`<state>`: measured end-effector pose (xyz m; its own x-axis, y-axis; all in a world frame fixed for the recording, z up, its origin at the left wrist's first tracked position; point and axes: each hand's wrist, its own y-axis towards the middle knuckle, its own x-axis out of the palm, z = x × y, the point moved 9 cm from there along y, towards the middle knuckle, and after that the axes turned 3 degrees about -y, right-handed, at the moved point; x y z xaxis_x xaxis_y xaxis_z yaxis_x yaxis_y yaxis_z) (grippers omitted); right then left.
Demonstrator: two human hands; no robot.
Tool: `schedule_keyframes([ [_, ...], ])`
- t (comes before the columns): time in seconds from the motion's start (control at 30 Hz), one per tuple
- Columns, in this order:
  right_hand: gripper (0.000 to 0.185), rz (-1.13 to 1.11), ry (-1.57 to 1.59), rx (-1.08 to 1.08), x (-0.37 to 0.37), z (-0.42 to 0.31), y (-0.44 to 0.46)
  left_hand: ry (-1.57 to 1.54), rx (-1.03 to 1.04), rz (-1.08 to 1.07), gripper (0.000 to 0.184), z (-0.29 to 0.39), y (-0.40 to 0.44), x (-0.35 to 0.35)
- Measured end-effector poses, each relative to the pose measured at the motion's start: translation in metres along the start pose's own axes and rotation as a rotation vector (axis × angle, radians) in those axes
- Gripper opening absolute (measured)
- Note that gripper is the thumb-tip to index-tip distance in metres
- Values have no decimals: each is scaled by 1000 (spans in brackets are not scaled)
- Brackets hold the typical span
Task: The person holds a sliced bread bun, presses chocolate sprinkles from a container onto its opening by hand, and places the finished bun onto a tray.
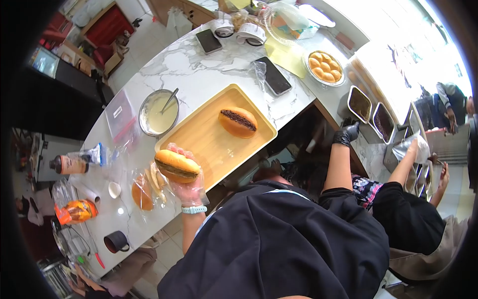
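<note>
My left hand point(188, 191), in a clear plastic glove with a watch at the wrist, holds a long bun point(177, 166) with a dark greenish filling. It is over the lower left corner of a wooden tray point(199, 144). Another split bun point(238, 122) with dark filling lies on the tray. My right hand point(347, 133), in a black glove, reaches right beside a metal container of dark filling point(359, 103); its fingers are too unclear to read. Left of the tray stands a bowl of pale cream point(159, 112) with a spoon. A wrapped bun point(142, 193) lies near my left hand.
Two phones point(208, 41) point(274, 75) and a round pan of rolls point(325, 68) stand toward the back. At left are a bottle point(68, 164), an orange pack point(77, 212) and a dark mug point(116, 241). Another person's hands point(412, 148) point(443, 175) work at far right.
</note>
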<state>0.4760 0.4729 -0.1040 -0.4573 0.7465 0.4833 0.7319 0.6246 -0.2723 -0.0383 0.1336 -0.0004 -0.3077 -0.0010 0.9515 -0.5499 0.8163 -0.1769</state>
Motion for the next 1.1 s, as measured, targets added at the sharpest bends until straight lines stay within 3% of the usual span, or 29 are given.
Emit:
schedule_keyframes([
  [0.33,31,-42,-116,11,-2,2,27,382,159,-109,46,12,-14,12],
  [0.5,33,-94,-183,14,2,4,21,155,86,-29,48,6,-17,3],
  [0.73,37,-120,-203,14,7,4,19,232,179,93,44,11,-26,-6],
  [0.93,40,-117,-179,1,5,-1,21,265,164,11,47,11,-32,1],
  [1.0,42,-89,-139,-1,6,-3,23,404,201,-72,46,15,-31,3],
  [1.1,43,-12,-85,-44,-7,-25,34,336,186,10,45,19,-30,-8],
])
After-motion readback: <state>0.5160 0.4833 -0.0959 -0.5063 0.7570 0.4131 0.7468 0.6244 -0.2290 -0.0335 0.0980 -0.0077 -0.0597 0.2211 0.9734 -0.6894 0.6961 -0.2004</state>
